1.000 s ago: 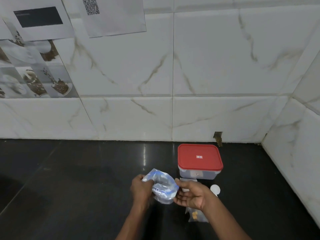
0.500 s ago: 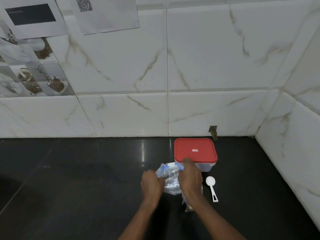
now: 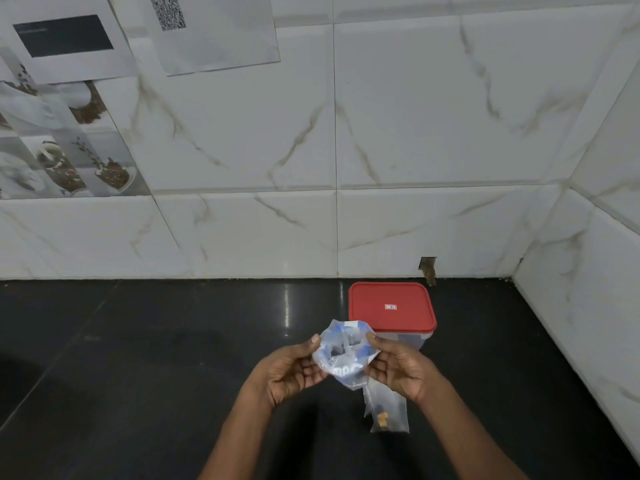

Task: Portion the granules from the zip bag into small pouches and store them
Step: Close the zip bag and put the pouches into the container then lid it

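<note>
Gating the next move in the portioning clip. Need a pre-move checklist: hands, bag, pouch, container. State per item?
1. Grip on bag: ok. The left hand and right hand pinch its sides and hold it above the counter.
2. Bag mouth open: cannot tell, it is crumpled.
3. Pouch within reach: ok, it lies on the counter just under the right hand.
4. Pouch contents: ok, a few orange granules show inside.
5. Pouch mouth open: cannot tell, the right hand hides its top.
6. Container ready for storing: not ok, the red lid is on.
</note>
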`<state>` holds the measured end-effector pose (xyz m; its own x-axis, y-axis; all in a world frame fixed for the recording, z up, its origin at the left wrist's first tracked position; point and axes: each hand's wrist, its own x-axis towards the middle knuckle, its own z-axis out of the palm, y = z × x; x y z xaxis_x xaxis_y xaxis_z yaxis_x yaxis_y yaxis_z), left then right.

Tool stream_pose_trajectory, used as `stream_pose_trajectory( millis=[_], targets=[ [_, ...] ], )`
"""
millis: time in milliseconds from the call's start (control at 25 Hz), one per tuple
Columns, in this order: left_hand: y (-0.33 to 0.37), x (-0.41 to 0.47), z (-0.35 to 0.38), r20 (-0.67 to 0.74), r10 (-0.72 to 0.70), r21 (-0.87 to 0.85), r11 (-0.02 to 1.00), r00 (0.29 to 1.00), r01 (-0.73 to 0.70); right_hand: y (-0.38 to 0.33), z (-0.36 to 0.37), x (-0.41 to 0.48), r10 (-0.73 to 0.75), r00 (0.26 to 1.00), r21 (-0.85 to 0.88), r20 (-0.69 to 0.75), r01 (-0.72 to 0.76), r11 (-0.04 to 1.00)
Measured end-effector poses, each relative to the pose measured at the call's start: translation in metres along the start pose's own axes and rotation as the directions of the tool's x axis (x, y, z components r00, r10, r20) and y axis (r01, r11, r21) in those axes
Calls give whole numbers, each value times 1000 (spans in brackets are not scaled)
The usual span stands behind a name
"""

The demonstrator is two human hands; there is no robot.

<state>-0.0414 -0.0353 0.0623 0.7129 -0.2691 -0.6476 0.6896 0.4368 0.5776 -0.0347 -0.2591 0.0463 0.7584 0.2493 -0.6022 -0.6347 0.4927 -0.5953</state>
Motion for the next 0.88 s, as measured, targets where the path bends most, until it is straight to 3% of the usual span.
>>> stream_pose_trajectory(
  millis=[120, 200, 280, 360, 400, 440, 480, 520, 560, 600, 640, 680, 760, 880],
  targets=[
    [-7, 7, 15, -22, 24, 209, 978, 999, -19, 7, 13, 3, -89, 996, -179, 4, 88, 980],
    [-8, 15, 19, -93, 85, 287, 956, 992, -55, 6, 18, 5, -266, 962, -424, -58, 218, 879],
    [-8, 22, 21, -247, 251, 441, 889, 936, -122, 4, 22, 4, -481, 866, -756, -135, 224, 615],
    [-13, 24, 28, -378, 492, 743, 667, 785, -60, 9, 31, 1, -651, 755, -985, -80, 39, 167],
    [-18, 22, 33, -383, 591, 842, 539, 710, 5, 17, 37, 0, -687, 726, -999, -27, -42, -5],
    [-25, 21, 37, -369, 657, 892, 449, 657, 51, 27, 40, 2, -717, 697, -995, 15, -60, -80],
    [-31, 20, 39, -353, 693, 913, 403, 629, 69, 35, 42, 4, -724, 688, -996, 42, -26, -82],
    [-34, 21, 38, -341, 698, 920, 385, 630, 71, 38, 41, 5, -701, 712, -998, 31, 55, 12],
    [-32, 20, 35, -338, 672, 911, 408, 659, 51, 35, 37, 5, -651, 758, -956, -27, 170, 238],
    [-28, 20, 29, -330, 625, 885, 466, 707, 2, 27, 33, 3, -534, 840, -799, -99, 253, 546],
    [-22, 20, 24, -317, 552, 820, 569, 771, -70, 18, 27, 1, -357, 926, -557, -119, 235, 796],
    [-17, 18, 20, -296, 479, 711, 688, 826, -145, 10, 20, -3, -188, 979, -325, -80, 153, 933],
    [-9, 10, 16, -251, 363, 461, 860, 898, -218, 4, 9, -10, -26, 1000, -1, 15, 26, 1000],
    [-1, 0, 15, -182, 277, 307, 927, 943, -213, 4, 4, -14, 9, 993, 182, 120, -31, 983]
  ],
)
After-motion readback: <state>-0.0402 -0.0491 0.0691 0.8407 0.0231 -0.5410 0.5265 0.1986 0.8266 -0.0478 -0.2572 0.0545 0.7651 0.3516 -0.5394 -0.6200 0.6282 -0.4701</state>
